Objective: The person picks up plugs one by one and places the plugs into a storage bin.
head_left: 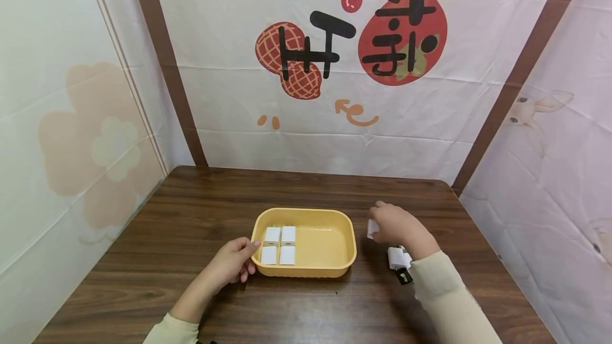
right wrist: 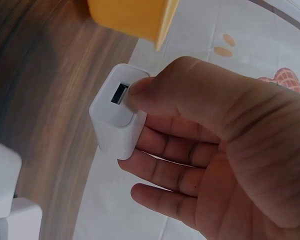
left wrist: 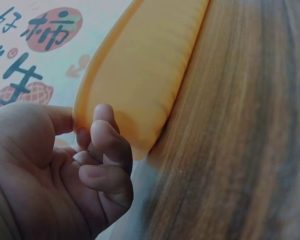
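Note:
A yellow plastic tray (head_left: 325,268) stands mid-table, with several white USB chargers (head_left: 288,235) in two rows at its left end. My left hand (head_left: 232,260) pinches the tray's left rim between thumb and fingers; the left wrist view shows the thumb on the rim and the other fingers curled below. To the right of the tray, my right hand (head_left: 399,226) holds a white USB charger (right wrist: 112,112) above the table. Its USB port faces the camera in the right wrist view, and the thumb presses beside that port.
Right of the tray, more white chargers (head_left: 396,258) lie together on the wooden table (head_left: 306,307), partly behind the right wrist. A small black item (head_left: 404,276) with a yellow-green mark lies by them. A printed cloth (head_left: 229,89) hangs behind the table.

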Tool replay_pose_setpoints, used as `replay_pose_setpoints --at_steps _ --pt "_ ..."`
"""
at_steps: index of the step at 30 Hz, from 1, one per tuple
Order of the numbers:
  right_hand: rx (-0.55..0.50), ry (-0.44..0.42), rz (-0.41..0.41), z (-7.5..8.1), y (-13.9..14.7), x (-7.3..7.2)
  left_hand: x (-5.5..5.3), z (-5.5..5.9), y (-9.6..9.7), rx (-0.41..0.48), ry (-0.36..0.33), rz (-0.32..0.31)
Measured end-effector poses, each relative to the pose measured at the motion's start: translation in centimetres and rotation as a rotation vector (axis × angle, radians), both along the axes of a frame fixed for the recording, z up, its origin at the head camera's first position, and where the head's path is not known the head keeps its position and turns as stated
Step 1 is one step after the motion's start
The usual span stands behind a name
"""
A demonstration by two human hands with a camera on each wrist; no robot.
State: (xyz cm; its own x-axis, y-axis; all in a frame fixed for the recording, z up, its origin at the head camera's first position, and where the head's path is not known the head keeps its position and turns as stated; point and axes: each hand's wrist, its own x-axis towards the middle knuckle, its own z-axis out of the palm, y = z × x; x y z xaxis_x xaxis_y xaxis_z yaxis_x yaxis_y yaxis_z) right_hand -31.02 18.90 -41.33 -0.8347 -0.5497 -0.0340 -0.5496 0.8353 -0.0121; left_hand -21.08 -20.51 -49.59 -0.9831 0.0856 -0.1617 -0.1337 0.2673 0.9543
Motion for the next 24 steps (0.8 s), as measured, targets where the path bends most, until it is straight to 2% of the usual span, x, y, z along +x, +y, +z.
replay_pose_setpoints --at_steps 7,15,24 --pt "-0.008 0.025 0.032 1.0 -0.9 0.2 0.1 0.1 0.0 -0.006 0.003 -0.001" --pt "-0.033 0.053 0.065 1.3 -1.9 0.3 0.2 0.0 -0.1 -0.001 0.009 -0.014" --pt "-0.053 0.047 0.086 1.7 -3.2 0.4 0.4 0.3 0.0 -0.008 0.013 -0.007"
